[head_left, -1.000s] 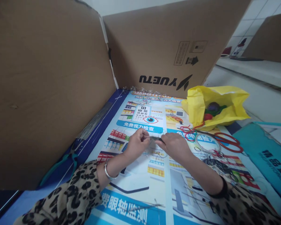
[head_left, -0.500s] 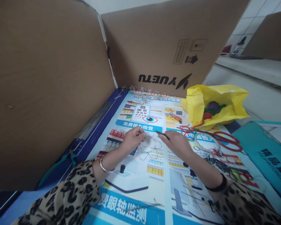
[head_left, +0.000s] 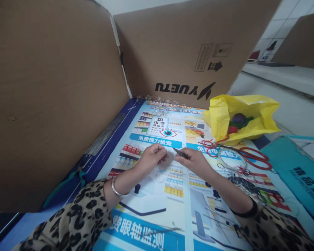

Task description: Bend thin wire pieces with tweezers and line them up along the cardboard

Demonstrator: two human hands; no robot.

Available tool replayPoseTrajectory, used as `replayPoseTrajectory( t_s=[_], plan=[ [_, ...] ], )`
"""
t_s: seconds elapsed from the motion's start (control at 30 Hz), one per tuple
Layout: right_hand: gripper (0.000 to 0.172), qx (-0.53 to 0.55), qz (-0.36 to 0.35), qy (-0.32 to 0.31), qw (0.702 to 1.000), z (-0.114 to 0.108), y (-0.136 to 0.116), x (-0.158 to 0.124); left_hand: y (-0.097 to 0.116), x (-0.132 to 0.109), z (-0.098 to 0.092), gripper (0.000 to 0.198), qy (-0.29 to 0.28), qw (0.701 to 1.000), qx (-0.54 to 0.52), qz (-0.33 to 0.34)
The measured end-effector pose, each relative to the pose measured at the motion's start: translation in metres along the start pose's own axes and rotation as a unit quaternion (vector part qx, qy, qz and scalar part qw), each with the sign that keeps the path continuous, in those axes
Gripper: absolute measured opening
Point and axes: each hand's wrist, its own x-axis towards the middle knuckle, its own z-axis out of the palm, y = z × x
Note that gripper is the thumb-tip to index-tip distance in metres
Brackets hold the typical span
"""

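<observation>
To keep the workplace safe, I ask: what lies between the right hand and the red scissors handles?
In the head view, mainly a pale ring lies between the right hand and red scissors handles.

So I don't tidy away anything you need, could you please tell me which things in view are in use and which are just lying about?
In use:
dark pointed tool, held in the right hand
perhaps something too fine to identify, pinched in the left hand

Lying about, it seems:
yellow bag
red-handled scissors
teal-handled pliers
teal case
</observation>
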Motion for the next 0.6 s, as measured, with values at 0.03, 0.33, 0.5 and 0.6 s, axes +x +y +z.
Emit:
replayPoseTrajectory(
  t_s=[0.03,0.33,0.5,0.6],
  plan=[
    [0.033,0.008,0.001,-0.003,1.0,-0.0002,-0.001,-0.0002,-0.0002,-0.0004,0.0001,0.021,-0.005,1.0,0.002,0.003],
    [0.033,0.034,0.036,0.021,0.999,-0.0037,-0.0088,0.0009,0.002,-0.002,0.0023,0.025,-0.031,0.998,-0.039,-0.045],
    [0.034,0.035,0.028,0.021,0.999,-0.0026,-0.0062,0.0004,0.0041,-0.003,0.0035,0.027,-0.042,0.997,-0.062,-0.033],
    [0.033,0.035,0.022,0.016,0.999,-0.0025,-0.0049,0.0004,0.0043,-0.004,0.0041,0.026,-0.044,0.995,-0.08,-0.037]
  ],
)
